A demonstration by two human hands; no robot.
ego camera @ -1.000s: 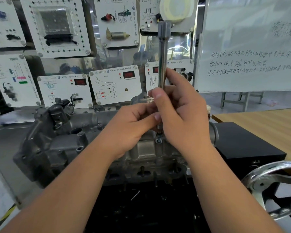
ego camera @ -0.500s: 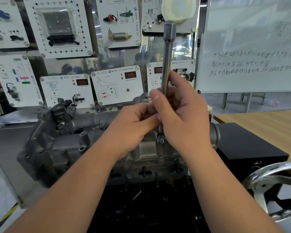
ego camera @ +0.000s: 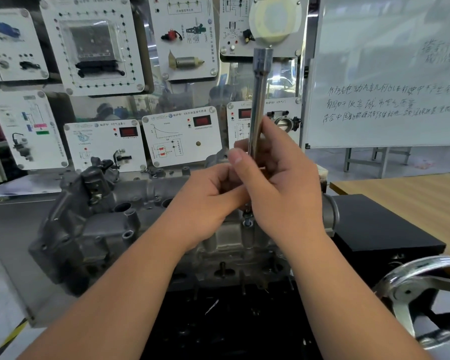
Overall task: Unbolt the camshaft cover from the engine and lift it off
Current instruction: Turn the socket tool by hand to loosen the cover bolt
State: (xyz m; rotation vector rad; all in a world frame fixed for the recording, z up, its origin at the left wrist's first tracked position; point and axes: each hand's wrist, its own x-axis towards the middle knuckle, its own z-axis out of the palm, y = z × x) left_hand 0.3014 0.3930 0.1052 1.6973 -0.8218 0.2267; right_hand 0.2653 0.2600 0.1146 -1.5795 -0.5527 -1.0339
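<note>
Grey cast metal fills the middle of the view: the camshaft cover sits on the engine, bolted side up, running from 9 o'clock toward the centre. Just right of it, the left hand curls its fingers round the lower end of a long steel socket extension, which stands nearly upright. The right hand pinches the shaft higher up, thumb at the front. Below both hands, a bolt shows at the tool's foot. At 4 o'clock gleams a chrome handwheel; a wooden bench lies at 3 o'clock.
</note>
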